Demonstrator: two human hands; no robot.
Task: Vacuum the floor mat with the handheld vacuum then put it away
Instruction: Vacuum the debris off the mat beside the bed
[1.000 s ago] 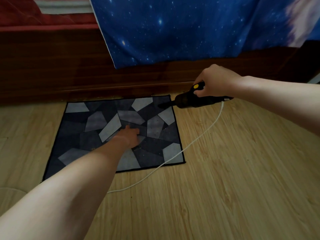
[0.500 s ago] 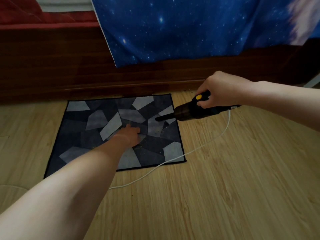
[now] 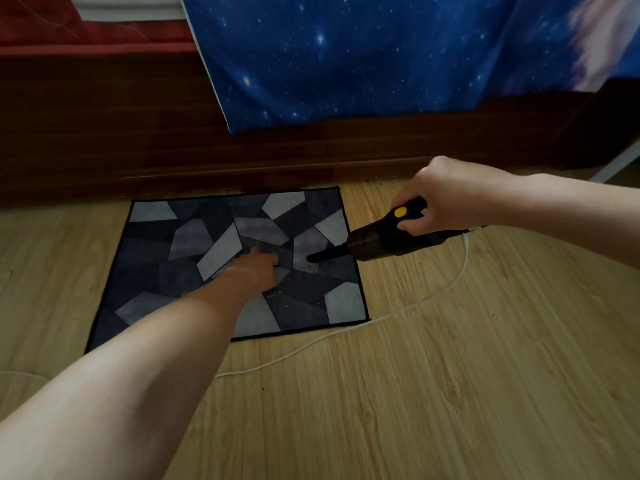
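The vacuum [image 3: 388,239], black w/ a yellow button [image 3: 400,212] on top, sits in our right hand [image 3: 450,195] at the right edge of the mat [image 3: 311,292]. It is tilted down to the left. Its thin black nozzle [image 3: 327,253] reaches in over the mat's right-middle part, the tip at or just above the fabric; we can't tell if it touches. Right-hand fingers are curled round the vacuum's body from above and pressed together, w/ the thumb just under the button.

Our left hand [image 3: 258,268] lies palm-down near the mat's centre, just left of the nozzle tip but apart from it. Its fingers look stretched out flat & close together, thumb stuck out to the side.

The mat is a dark rectangle w/ grey & pale angular patches, flat on the wooden floor [image 3: 415,393]. A few tiny light specks [image 3: 273,292] show by the left hand. A white cord [image 3: 415,303] runs from the vacuum's rear, curves down past the mat's near-right corner & goes on along the floor under our left forearm.

Behind the mat stands a dark wooden bed side [image 3: 104,133]. A blue starry cloth [image 3: 346,57] hangs over it, w/ red fabric [image 3: 86,32] at top left.
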